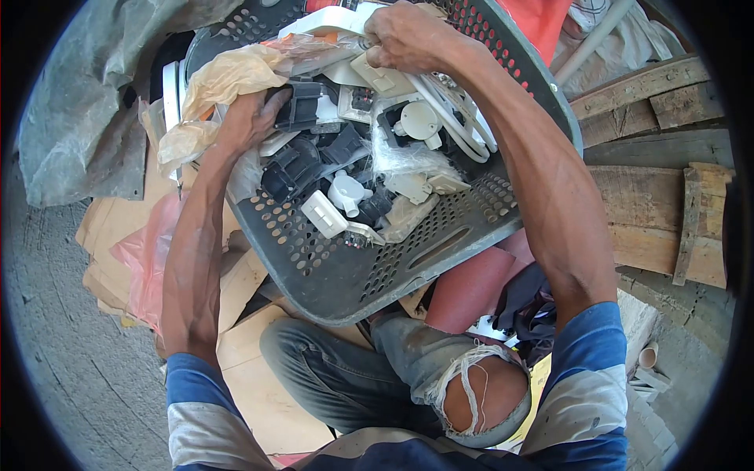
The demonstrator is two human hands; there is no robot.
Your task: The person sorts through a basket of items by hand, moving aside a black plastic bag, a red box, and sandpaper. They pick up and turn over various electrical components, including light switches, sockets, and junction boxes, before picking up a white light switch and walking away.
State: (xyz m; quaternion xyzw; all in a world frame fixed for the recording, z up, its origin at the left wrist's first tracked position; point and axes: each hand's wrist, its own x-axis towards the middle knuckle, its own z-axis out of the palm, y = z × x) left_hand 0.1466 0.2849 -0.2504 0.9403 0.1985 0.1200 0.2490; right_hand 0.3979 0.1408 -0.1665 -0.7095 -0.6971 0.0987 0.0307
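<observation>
A dark grey perforated plastic basket (330,292) lies tilted before me, full of mixed plastic parts. My left hand (253,119) is inside its left side, fingers curled at the edge of a black plastic box (298,107); a crumpled yellowish plastic bag (236,72) lies over the hand's far side. At the far rim my right hand (410,38) is closed on a long white plastic piece (334,20). Nearby are a cream socket plate (382,76), a round white junction box (418,121), a second round white box (346,193), white cable loops (452,118) and clear plastic wrap (404,157).
Flattened cardboard (267,385) lies under my legs and to the left, with a pink plastic bag (153,259). A grey plastic sheet (78,118) is at upper left. Wooden planks (644,196) stand on the right. Beside my knee is a red rolled sheet (470,289).
</observation>
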